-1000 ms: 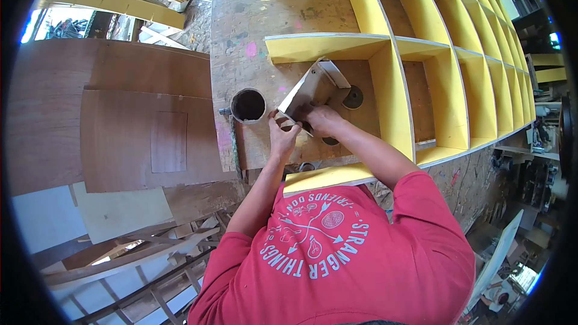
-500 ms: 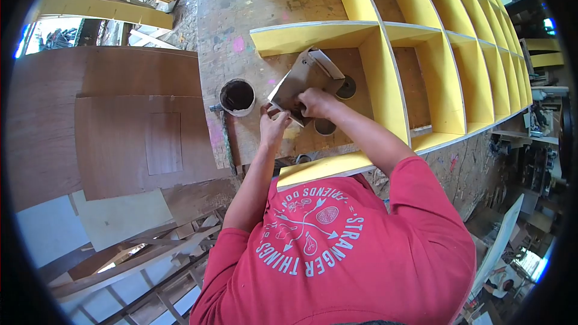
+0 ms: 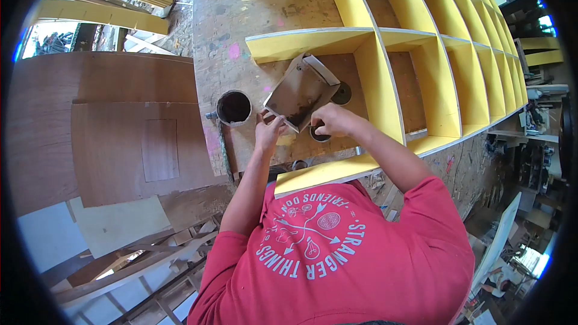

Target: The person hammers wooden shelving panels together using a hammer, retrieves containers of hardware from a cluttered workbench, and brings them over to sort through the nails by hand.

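My left hand (image 3: 270,129) grips the near left corner of a tilted open box (image 3: 303,88) with dark bits gathered in its lower part. Just right of the box's near corner, my right hand (image 3: 333,121) is closed over a small dark round container (image 3: 320,135); what its fingers hold, if anything, is hidden. Another round dark piece (image 3: 342,93) lies behind my right hand, beside the box. A larger cup with a dark inside (image 3: 233,108) stands to the left of my left hand.
A large yellow grid frame (image 3: 385,84) spans the workbench (image 3: 226,24) and reaches to the right. A hammer-like tool (image 3: 223,144) lies at the bench's left edge. Brown wooden sheets (image 3: 120,144) are at the left. At lower right, a person (image 3: 501,286) is partly visible.
My right hand has moved out of the box, toward me and to the right, over the small container. My left hand still holds the box. The whole view has shifted slightly.
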A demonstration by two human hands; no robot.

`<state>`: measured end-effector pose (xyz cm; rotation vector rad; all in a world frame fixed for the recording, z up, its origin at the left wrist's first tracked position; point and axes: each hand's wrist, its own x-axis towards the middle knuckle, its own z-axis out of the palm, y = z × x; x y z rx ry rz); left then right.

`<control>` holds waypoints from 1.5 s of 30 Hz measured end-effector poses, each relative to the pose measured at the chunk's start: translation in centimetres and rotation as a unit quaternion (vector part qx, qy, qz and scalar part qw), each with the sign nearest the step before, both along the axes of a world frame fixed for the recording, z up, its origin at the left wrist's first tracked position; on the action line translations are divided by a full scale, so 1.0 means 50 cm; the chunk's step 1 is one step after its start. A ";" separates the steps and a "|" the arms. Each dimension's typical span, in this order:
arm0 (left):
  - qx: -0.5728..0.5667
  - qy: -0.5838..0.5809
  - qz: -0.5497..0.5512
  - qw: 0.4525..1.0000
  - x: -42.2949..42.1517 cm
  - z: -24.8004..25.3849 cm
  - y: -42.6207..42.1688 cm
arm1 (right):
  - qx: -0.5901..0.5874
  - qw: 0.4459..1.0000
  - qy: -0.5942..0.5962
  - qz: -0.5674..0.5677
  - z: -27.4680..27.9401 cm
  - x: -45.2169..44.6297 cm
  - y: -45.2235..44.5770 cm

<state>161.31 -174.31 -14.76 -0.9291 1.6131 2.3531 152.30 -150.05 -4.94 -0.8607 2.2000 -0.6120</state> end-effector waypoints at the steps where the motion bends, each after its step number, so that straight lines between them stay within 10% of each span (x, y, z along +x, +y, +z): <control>1: 0.002 0.002 0.001 1.000 -0.001 0.001 0.000 | -0.005 1.000 -0.008 -0.007 -0.006 0.003 0.006; 6: 0.031 0.005 0.017 0.999 0.009 0.003 0.002 | -0.058 0.997 -0.032 -0.047 -0.011 -0.016 0.010; 10: 0.027 0.042 0.015 0.999 0.018 -0.001 0.009 | 0.097 0.968 0.203 -0.113 -0.030 -0.059 -0.034; 13: 0.010 0.083 0.028 0.996 0.027 0.024 0.025 | -0.026 0.875 0.473 -0.098 -0.048 -0.056 -0.053; 31: -0.033 0.207 -0.101 0.973 0.002 0.084 0.085 | -0.043 0.985 0.135 -0.098 0.016 0.034 0.002; 45: -0.075 0.212 -0.176 0.958 0.033 0.106 0.106 | 0.013 0.979 0.203 -0.015 0.013 0.071 0.052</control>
